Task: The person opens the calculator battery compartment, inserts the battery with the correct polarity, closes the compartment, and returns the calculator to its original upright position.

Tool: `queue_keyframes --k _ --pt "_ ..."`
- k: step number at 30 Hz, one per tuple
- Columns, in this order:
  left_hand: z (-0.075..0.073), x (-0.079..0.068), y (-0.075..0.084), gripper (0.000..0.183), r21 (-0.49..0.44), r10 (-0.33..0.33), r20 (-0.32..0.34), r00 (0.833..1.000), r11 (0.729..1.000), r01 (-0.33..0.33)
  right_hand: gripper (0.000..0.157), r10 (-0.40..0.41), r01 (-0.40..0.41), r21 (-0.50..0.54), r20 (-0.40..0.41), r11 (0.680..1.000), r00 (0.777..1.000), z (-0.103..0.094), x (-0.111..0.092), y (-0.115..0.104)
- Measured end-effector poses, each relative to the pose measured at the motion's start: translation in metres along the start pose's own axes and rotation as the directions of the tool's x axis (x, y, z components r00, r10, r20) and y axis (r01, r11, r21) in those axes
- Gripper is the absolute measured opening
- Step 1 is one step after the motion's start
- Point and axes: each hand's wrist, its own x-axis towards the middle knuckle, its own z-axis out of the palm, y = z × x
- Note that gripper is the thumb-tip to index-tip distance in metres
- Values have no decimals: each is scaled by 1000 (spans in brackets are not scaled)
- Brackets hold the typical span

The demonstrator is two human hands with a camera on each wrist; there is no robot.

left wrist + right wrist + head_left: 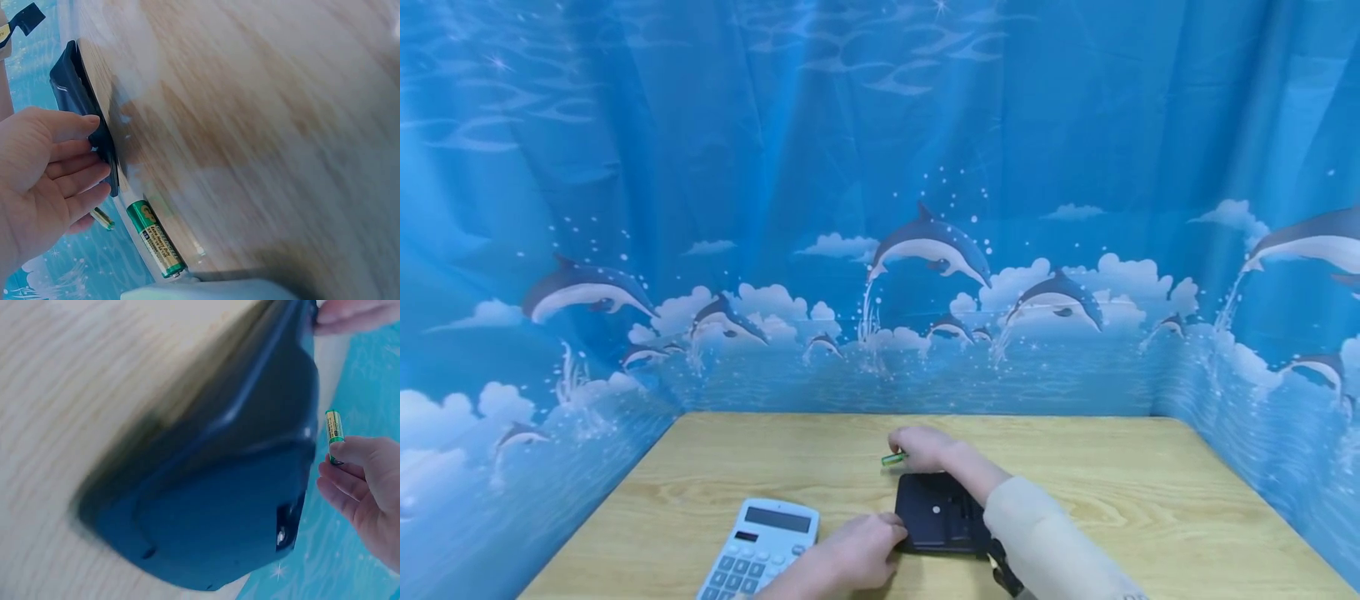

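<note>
A black plastic device (925, 521) with a recessed, grooved face and a small white round spot lies on the table; its wedge-shaped side (212, 512) fills much of the right wrist view. My left hand (865, 546) holds its left edge, thumb near the top and curled fingers (78, 169) along the side. Beyond the device, my right hand (921, 448) pinches a green-and-gold battery (334, 428) between thumb and fingers. Another green-and-gold battery (155, 239) lies on the table in the left wrist view, near my left fingertips. My right forearm covers part of the device in the head view.
A pale blue calculator (760, 550) lies left of the device, partly behind my left forearm. The wood-grain table (760, 450) is surrounded at the back and sides by a blue dolphin-print curtain (820, 167).
</note>
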Motion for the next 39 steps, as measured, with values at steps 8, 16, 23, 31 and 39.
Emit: queue_keyframes --k 8,16,23,31,39 --pt "-1 -1 1 23 38 31 -58 998 999 -29 14 5 10 109 -136 994 991 -19 -23 22" --pt "-3 2 1 26 3 -3 -22 1000 1000 3 18 81 -29 217 -233 976 969 -32 -46 45" --pt "-3 1 2 26 -17 -2 -4 1000 1000 2 16 224 -136 314 -262 940 939 -36 -67 61" --pt "-3 0 2 24 -39 -10 -17 1000 999 9 16 364 -244 377 -290 893 885 -40 -90 75" --pt "-2 3 0 20 -55 -4 -10 1000 998 3 13 406 -286 376 -295 881 865 -40 -117 82"
